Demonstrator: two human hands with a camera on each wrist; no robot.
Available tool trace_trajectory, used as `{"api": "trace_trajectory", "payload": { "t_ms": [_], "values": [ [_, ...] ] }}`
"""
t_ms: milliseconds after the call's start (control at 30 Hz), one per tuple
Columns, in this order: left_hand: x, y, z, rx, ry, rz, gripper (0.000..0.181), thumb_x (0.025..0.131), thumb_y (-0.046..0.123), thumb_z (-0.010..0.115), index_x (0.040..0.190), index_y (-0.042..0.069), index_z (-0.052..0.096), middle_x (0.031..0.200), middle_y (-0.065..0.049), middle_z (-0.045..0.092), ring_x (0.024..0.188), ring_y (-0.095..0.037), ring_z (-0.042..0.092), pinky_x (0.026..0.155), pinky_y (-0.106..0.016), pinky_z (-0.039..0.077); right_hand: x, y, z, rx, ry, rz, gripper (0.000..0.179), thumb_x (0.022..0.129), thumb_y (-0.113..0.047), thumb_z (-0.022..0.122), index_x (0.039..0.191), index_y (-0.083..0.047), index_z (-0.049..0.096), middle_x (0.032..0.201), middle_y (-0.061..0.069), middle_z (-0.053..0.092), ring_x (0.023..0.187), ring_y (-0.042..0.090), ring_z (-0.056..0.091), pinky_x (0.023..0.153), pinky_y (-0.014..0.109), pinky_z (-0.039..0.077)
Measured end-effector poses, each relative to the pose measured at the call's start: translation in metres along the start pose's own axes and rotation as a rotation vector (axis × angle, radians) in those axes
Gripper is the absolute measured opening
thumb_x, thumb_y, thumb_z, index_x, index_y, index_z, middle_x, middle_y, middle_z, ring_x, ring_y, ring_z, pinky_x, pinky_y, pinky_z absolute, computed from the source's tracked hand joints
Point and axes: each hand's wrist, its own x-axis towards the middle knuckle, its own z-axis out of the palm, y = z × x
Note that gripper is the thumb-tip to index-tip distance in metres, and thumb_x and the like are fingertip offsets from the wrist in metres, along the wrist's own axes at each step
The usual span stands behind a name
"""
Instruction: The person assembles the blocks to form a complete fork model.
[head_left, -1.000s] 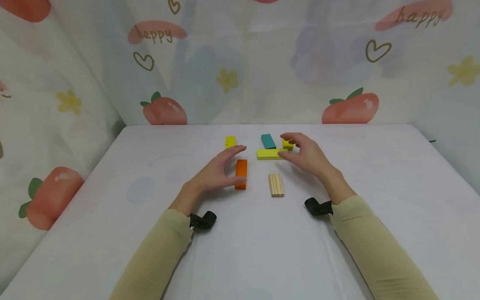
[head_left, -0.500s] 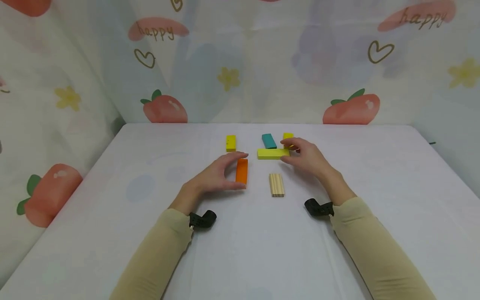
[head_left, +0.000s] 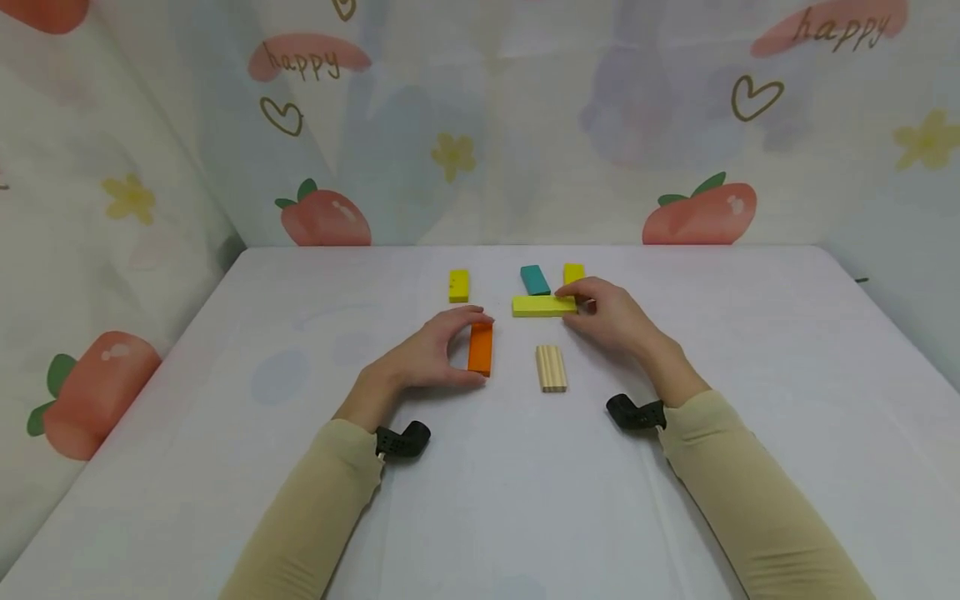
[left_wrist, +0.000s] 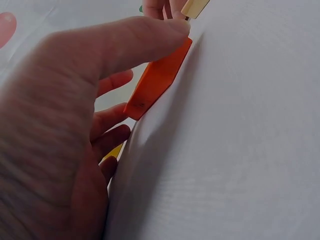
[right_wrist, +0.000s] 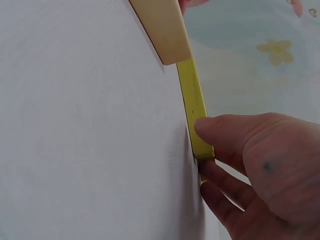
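Note:
My left hand [head_left: 416,354] spans the orange block [head_left: 481,348] lengthwise. Its thumb is at the near end and a fingertip at the far end; in the left wrist view the thumb overlaps the orange block [left_wrist: 159,77]. My right hand [head_left: 618,317] pinches the right end of a long yellow-green block [head_left: 540,307], which lies crosswise on the table. In the right wrist view, the thumb presses the near side of this yellow-green block [right_wrist: 192,95], and the other fingers curl behind its end.
A teal block [head_left: 535,280] and a yellow block [head_left: 574,273] lie just behind the yellow-green one. Another yellow block [head_left: 459,286] is farther left. Grooved pale wood pieces [head_left: 551,368] lie between my hands, nearer to me. A printed cloth [head_left: 510,150] hangs behind the table.
My left thumb and fingers have come in from above the orange block to its two ends. My right hand has lowered, its thumb and index finger closing on the yellow-green block.

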Motion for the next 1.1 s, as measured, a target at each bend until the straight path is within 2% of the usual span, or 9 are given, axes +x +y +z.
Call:
{"api": "trace_trajectory", "payload": {
  "t_ms": [633,1100],
  "values": [
    [-0.0014,-0.0005,-0.0017,-0.028,0.001,-0.009,0.066,0.083,0.028,0.081,0.142,0.019,0.054,0.159,-0.001,0.041,0.150,-0.022,0.032,0.125,-0.044,0.024,-0.0010,0.0010,0.0021,-0.064,0.041,-0.011,0.031,0.099,-0.003,0.063,0.130,-0.004,0.065,0.136,0.020,0.057,0.114,0.036,0.053,0.105,0.052,0.047],
    [-0.0031,0.0007,-0.0015,-0.032,0.007,-0.012,0.062,0.085,0.025,0.081,0.141,0.019,0.055,0.156,0.000,0.044,0.148,-0.022,0.036,0.124,-0.044,0.026,0.0006,0.0007,0.0047,-0.055,0.052,-0.007,0.031,0.100,-0.002,0.062,0.131,-0.001,0.064,0.133,0.020,0.061,0.117,0.036,0.056,0.107,0.052,0.047]
  ]
}}
